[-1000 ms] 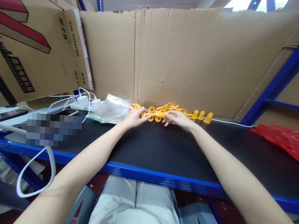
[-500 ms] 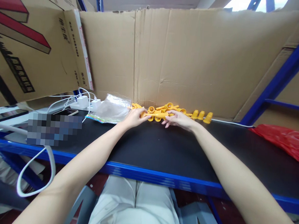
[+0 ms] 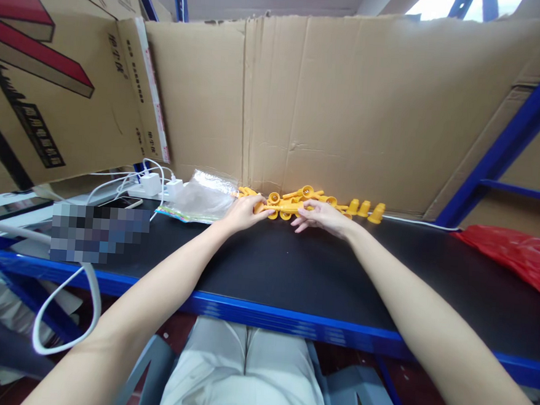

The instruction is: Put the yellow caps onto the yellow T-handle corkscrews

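Observation:
My left hand (image 3: 245,213) pinches the left end of a long yellow plastic piece (image 3: 284,208), which lies level between both hands. At its other end, the thumb and finger of my right hand (image 3: 323,219) close on it, the remaining fingers bent loosely below. Close behind is a heap of similar yellow plastic parts (image 3: 306,191), some with round cup-like ends and thin stems. My fingers partly cover the heap. Several small yellow cups (image 3: 364,208) stand upside down just right of it.
A clear plastic bag (image 3: 200,197) lies left of my left hand. Beyond it are white chargers (image 3: 148,183) with cables and a phone (image 3: 121,202). A red plastic bag (image 3: 511,253) rests at the right. Cardboard (image 3: 350,109) walls the back; a blue rail (image 3: 289,318) edges the black tabletop (image 3: 288,271).
Both hands keep nearly the same place and grip on the yellow piece. The whole view has shifted very slightly.

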A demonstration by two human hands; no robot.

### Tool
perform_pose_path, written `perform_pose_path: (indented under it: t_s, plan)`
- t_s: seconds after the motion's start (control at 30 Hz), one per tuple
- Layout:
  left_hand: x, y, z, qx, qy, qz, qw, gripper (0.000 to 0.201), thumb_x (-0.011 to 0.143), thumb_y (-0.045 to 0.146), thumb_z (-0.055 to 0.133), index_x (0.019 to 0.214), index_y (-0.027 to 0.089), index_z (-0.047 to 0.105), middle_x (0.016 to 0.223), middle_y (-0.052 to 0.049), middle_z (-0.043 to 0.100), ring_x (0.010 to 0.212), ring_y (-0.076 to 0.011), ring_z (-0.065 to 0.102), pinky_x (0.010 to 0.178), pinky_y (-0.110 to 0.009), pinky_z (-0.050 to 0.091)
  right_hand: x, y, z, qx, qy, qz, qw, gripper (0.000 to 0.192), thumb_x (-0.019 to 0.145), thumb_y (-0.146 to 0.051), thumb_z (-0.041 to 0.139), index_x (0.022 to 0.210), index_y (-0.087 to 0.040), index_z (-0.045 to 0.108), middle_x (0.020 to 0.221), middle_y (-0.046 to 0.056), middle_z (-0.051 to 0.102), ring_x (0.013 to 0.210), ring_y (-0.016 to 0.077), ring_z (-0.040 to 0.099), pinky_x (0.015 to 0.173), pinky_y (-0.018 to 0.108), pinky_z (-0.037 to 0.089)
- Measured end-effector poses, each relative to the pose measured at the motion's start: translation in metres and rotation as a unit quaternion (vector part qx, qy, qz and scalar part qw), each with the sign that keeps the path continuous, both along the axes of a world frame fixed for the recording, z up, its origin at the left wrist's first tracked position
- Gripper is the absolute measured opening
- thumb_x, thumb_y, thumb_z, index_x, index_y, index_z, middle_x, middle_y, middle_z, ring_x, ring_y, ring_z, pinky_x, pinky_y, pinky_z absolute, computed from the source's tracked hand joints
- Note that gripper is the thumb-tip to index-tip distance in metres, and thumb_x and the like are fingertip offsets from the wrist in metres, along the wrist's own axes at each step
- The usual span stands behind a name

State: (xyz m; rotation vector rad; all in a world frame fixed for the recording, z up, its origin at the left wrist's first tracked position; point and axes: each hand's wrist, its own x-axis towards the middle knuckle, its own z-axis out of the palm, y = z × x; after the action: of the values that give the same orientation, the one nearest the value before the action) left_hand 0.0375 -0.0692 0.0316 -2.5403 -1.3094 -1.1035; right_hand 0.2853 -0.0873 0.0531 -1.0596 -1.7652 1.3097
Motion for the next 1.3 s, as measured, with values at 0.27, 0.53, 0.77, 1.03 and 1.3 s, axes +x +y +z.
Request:
perform_pose_path:
  t_s: [0.27, 0.53, 0.77, 1.03, 1.3]
  plan:
    - [0.0, 0.001, 0.001, 0.006, -0.008, -0.009, 1.0, 0.036, 0.081, 0.049, 0.056, 0.096, 0.017, 0.063, 0.074, -0.003, 0.064, 0.066, -0.0139, 0.056, 0.061, -0.024, 0.037, -0.004, 0.007, -0.006, -0.002, -0.057, -0.046, 0.997, 0.055, 0.083, -0.065, 0.042, 0.088, -0.014, 0.062, 0.075, 0.013, 0.071, 0.053, 0.0175, 0.066, 0.057, 0.032, 0.055]
    - [0.0, 0.001, 0.0, 0.007, -0.006, -0.002, 1.0, 0.036, 0.081, 0.049, 0.056, 0.096, 0.017, 0.063, 0.073, -0.003, 0.063, 0.067, -0.0146, 0.057, 0.062, -0.024, 0.037, 0.0, 0.003, -0.003, 0.017, -0.006, -0.016, 1.0, 0.037, 0.085, -0.04, 0.06, 0.111, -0.015, 0.054, 0.087, 0.011, 0.071, 0.064, 0.0161, 0.068, 0.075, 0.035, 0.056]
    - [0.001, -0.001, 0.0, 0.006, -0.005, -0.002, 1.0, 0.038, 0.08, 0.05, 0.057, 0.097, 0.017, 0.063, 0.074, -0.003, 0.064, 0.069, -0.0156, 0.058, 0.063, -0.025, 0.038, -0.005, 0.007, -0.007, -0.004, -0.011, -0.044, 0.999, 0.046, 0.084, -0.058, 0.05, 0.092, -0.014, 0.06, 0.071, 0.012, 0.07, 0.058, 0.0189, 0.067, 0.065, 0.034, 0.057]
    - [0.003, -0.004, 0.001, 0.018, -0.003, 0.005, 1.0, 0.037, 0.081, 0.049, 0.056, 0.098, 0.017, 0.062, 0.077, -0.003, 0.065, 0.069, -0.0154, 0.058, 0.066, -0.026, 0.039, -0.016, 0.003, -0.007, -0.044, -0.013, -0.121, 0.992, 0.053, 0.078, -0.069, 0.048, 0.072, -0.017, 0.059, 0.057, 0.011, 0.066, 0.052, 0.0193, 0.066, 0.056, 0.032, 0.057]
    - [0.001, -0.001, 0.0, 0.006, -0.013, 0.008, 1.0, 0.037, 0.081, 0.05, 0.056, 0.098, 0.017, 0.062, 0.076, -0.003, 0.065, 0.07, -0.0157, 0.058, 0.067, -0.026, 0.04, -0.008, 0.002, -0.001, -0.055, 0.022, -0.045, 0.997, 0.045, 0.083, -0.056, 0.053, 0.106, -0.018, 0.059, 0.099, 0.011, 0.07, 0.066, 0.0174, 0.069, 0.072, 0.035, 0.058]
